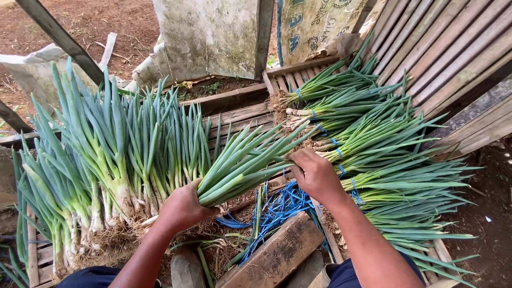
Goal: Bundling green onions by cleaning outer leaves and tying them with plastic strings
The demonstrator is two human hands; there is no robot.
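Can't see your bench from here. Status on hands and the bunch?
Left hand gripping spring onion bunch at root end. Right hand on its leaves. Blue ties below, tied bundles stacked right. Nothing blocking.

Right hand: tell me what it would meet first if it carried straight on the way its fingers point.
The right hand points up-left over the green onion bunch it grips; beyond that, probably the weathered wooden slats, though depth is unclear.

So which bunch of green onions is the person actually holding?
Start at the slatted wooden bench. Between the loose onions on the left and the tied bundles on the right, one bunch lies across the gap. Only it is gripped by both hands, left and right.
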